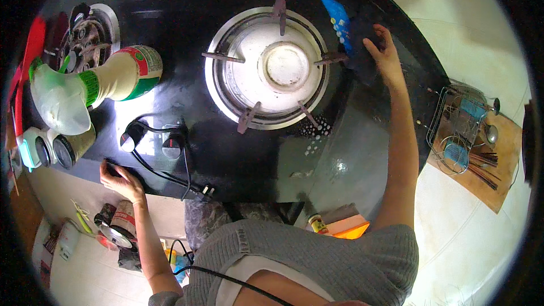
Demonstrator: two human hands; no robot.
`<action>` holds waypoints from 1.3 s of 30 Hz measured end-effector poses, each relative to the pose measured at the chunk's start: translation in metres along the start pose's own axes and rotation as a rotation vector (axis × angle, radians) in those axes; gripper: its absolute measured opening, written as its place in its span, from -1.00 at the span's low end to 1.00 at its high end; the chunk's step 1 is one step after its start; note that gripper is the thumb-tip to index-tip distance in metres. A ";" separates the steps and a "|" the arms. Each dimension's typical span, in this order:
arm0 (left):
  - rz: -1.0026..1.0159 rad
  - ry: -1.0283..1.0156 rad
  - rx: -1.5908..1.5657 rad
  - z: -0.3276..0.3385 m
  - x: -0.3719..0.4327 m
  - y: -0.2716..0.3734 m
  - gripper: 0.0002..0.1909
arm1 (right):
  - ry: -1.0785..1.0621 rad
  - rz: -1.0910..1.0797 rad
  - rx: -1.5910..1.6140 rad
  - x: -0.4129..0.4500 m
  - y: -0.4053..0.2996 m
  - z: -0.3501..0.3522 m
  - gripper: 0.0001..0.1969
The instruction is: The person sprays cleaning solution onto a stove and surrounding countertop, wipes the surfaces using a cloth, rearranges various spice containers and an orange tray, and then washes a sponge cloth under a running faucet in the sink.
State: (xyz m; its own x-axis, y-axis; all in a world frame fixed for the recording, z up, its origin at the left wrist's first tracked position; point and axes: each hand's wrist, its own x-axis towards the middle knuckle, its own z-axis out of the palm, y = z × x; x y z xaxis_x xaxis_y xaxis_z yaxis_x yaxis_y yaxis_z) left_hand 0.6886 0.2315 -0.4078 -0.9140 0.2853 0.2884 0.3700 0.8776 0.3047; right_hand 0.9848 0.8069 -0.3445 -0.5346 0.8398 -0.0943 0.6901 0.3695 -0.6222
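Observation:
My left hand is at the front edge of the black glass cooktop, thumb and fingers apart, with no object visible in it. My right hand is at the right side, thumb and forefinger spread, over a very dark patch that could be shadow or dark cloth. Left of that hand is a blue patterned piece, perhaps a packet. An upturned metal bowl or lid covers the burner inside the pan supports. Two knobs with a black plug cable draped around them lie nearer my left hand.
A squeeze bottle and a clear funnel-like cover are at the left, by a second burner. Several jars stand near the left edge. At the right, a wire rack holds chopsticks and spoons on a brown board.

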 end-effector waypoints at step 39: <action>0.050 -0.011 0.023 0.001 0.001 -0.004 -0.61 | 0.450 -0.666 -0.598 0.084 -0.046 0.086 -0.78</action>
State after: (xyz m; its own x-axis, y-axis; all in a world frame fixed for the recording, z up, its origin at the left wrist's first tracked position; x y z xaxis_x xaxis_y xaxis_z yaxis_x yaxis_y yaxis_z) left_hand 0.6863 0.2290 -0.4097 -0.8965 0.3330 0.2924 0.4112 0.8709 0.2690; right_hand 0.8665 0.8262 -0.3907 -0.7524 0.4158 0.5109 0.5154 0.8546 0.0635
